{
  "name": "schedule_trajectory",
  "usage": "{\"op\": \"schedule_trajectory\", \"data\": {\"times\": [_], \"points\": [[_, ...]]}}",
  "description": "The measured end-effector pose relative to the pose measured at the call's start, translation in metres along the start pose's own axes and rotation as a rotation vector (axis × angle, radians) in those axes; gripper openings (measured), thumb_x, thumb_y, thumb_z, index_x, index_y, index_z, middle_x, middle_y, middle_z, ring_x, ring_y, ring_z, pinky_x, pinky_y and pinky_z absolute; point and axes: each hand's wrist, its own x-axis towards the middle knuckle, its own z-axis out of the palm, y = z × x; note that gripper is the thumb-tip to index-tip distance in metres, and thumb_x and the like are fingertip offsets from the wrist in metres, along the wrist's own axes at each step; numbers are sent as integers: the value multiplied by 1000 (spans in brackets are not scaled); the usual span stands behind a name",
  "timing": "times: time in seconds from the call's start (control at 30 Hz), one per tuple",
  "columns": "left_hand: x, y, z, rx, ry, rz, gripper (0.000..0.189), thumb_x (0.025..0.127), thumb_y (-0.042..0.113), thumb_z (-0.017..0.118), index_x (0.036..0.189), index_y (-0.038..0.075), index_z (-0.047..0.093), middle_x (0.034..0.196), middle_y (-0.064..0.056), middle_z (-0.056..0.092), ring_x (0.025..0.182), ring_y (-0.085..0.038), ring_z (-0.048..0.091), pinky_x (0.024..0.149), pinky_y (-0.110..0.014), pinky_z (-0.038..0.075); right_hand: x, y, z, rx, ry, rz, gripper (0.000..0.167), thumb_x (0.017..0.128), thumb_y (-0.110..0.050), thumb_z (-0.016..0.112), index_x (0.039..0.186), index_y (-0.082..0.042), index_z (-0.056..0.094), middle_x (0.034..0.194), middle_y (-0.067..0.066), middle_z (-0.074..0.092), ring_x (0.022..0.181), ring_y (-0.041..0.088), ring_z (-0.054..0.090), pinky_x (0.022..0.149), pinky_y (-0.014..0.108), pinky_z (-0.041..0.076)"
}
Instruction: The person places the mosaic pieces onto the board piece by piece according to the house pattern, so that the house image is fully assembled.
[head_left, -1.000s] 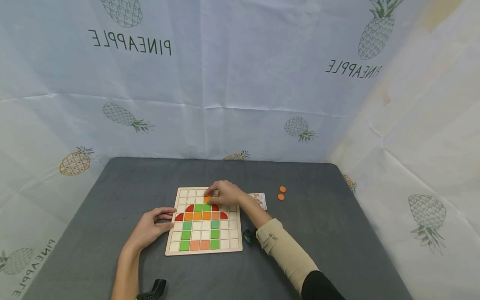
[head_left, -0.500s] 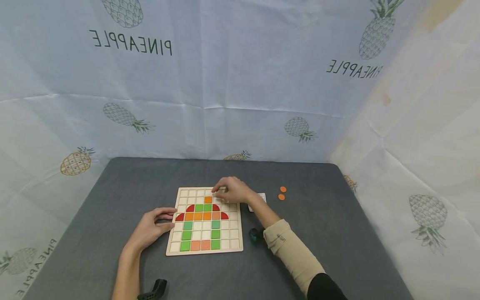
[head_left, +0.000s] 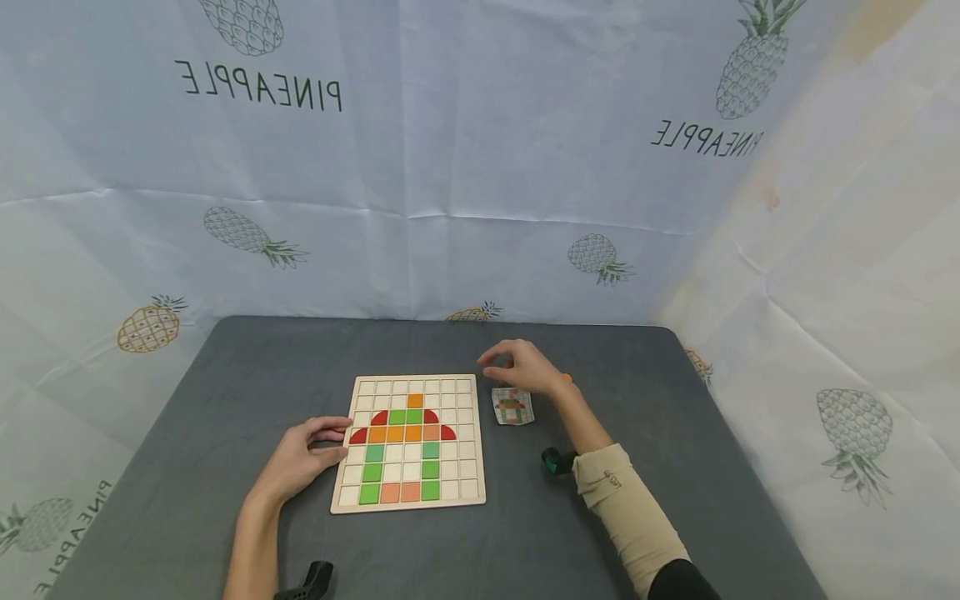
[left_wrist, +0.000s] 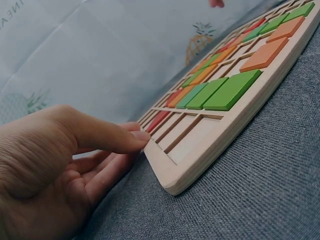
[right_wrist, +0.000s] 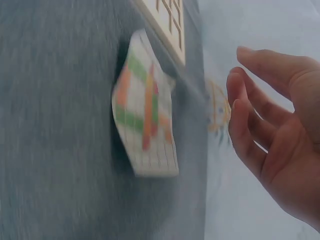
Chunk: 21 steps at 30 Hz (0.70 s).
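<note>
A wooden grid board (head_left: 457, 467) lies on the grey table, with green, orange, salmon and red pieces set in its cells. My left hand (head_left: 298, 457) touches the board's left edge with thumb and fingertips. In the left wrist view, the thumb (left_wrist: 117, 138) rests at the rim near the corner. Right of the board, my right hand (head_left: 521, 365) hovers beyond a small pattern card (head_left: 513, 408), its fingers loosely bent and nothing held between them. The right wrist view shows the curled-up card (right_wrist: 145, 115) blurred, apart from the hand (right_wrist: 280, 120).
An orange round piece (head_left: 567, 377) peeks out behind my right wrist; the wrist hides the spot beside it. Black wrist devices sit by my left forearm (head_left: 307, 582) and right forearm (head_left: 558, 461). A pineapple-print cloth (head_left: 480, 150) hangs behind the table.
My right hand let go of an orange square in the upper part of the board and moved right, past the card, uncovering it and covering the round pieces. My left hand stayed put.
</note>
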Motion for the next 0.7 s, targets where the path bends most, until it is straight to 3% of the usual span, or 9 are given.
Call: {"op": "schedule_trajectory", "data": {"times": [0.1, 0.27, 0.33, 0.43, 0.57, 0.7], "points": [[0, 0, 0, -4, 0, 0, 52, 93, 3, 79, 143, -1, 66, 135, -21, 70, 115, -27, 68, 84, -18, 56, -11, 8, -12, -8, 24, 31, 29, 106, -17, 72, 130, -3, 77, 127, 17, 77, 53, 9, 49, 55, 24, 43], [0, -1, 0, -9, -5, -8, 52, 94, 3, 79, 144, 0, 66, 136, -20, 70, 115, -27, 68, 84, -18, 56, -31, 23, -28, 22, 57, 89, 30, 105, -18, 73, 131, -3, 77, 129, 18, 76, 63, 36, 67, 56, 26, 49], [0, -1, 0, -9, -7, -9, 52, 94, 3, 79, 144, 0, 66, 136, -20, 70, 115, -26, 68, 84, -18, 56, -38, 31, -34, 35, 69, 108, 31, 105, -18, 73, 131, -2, 76, 129, 19, 76, 70, 41, 71, 57, 27, 51], [0, 0, 0, -7, -5, -8, 51, 94, 3, 79, 143, 0, 66, 135, -20, 70, 115, -27, 68, 83, -18, 56, -49, 43, -41, 37, 88, 138, 31, 105, -17, 73, 132, -2, 76, 129, 21, 76, 65, 38, 69, 54, 28, 50], [0, 0, 0, 4, -2, -7, 51, 94, 3, 79, 144, 0, 66, 134, -20, 70, 115, -27, 67, 83, -18, 55, -62, 59, -49, 31, 100, 184, 31, 105, -15, 73, 132, -1, 76, 130, 23, 75, 53, 23, 59, 51, 28, 45], [1, -1, 0, 7, -2, -13, 52, 94, 4, 79, 144, 1, 66, 134, -19, 70, 116, -27, 67, 84, -18, 55, -73, 76, -53, 28, 106, 251, 32, 103, -12, 74, 132, -1, 75, 133, 26, 73, 52, 15, 57, 53, 29, 47]]}}
